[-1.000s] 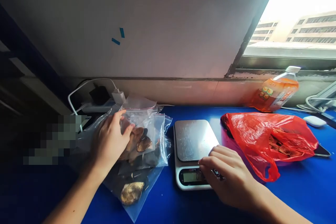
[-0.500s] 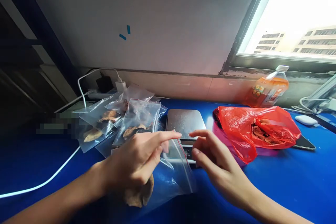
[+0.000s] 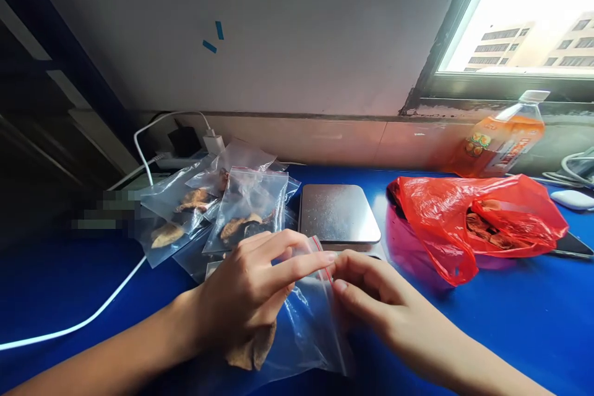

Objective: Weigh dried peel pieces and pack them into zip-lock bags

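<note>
A clear zip-lock bag point(image 3: 306, 328) with a red strip along its mouth hangs in front of me, mouth facing right. Dried brown slices point(image 3: 253, 349) show inside it, partly covered by my left hand point(image 3: 255, 284). That hand grips the bag's upper side, its index finger stretched to the red strip. My right hand point(image 3: 375, 291) pinches the bag's edge at the strip, thumb and fingertips close together. Just behind both hands lies a digital scale point(image 3: 341, 213) with a bare metal plate; its front is partly hidden.
Several filled zip-lock bags point(image 3: 253, 198) lie piled at the left, beside a white charger and cable point(image 3: 106, 297). To the right, a red plastic bag point(image 3: 431, 210) holds more dried slices. An orange drink bottle point(image 3: 503, 136), a phone point(image 3: 575, 246) and a white case point(image 3: 573, 200) are beyond.
My right hand has closed in on the bag's mouth and now pinches its edge. My left index finger has come down onto the red strip. The view has shifted slightly.
</note>
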